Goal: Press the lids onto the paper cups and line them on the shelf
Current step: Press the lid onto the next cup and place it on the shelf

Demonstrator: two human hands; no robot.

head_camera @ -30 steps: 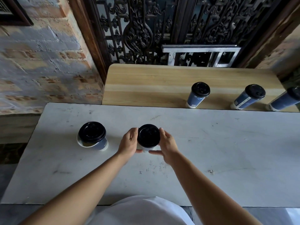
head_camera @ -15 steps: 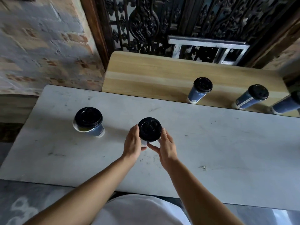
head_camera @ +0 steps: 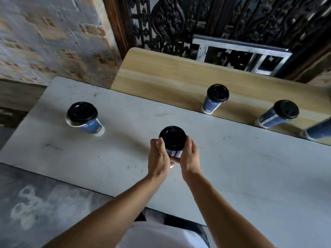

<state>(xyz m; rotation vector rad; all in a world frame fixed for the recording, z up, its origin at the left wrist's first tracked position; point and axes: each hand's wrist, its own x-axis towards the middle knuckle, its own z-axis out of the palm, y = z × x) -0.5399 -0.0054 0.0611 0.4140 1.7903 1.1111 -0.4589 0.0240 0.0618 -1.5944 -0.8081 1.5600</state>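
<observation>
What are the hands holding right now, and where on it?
Both hands hold one lidded paper cup: the left hand and right hand clasp opposite sides of its blue wall, below the black lid.

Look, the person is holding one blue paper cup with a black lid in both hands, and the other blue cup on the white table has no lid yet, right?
Not quite. The head view shows the other blue paper cup on the white table already wears a black plastic lid. The rest holds: the left hand and right hand hold one lidded blue cup.
</observation>
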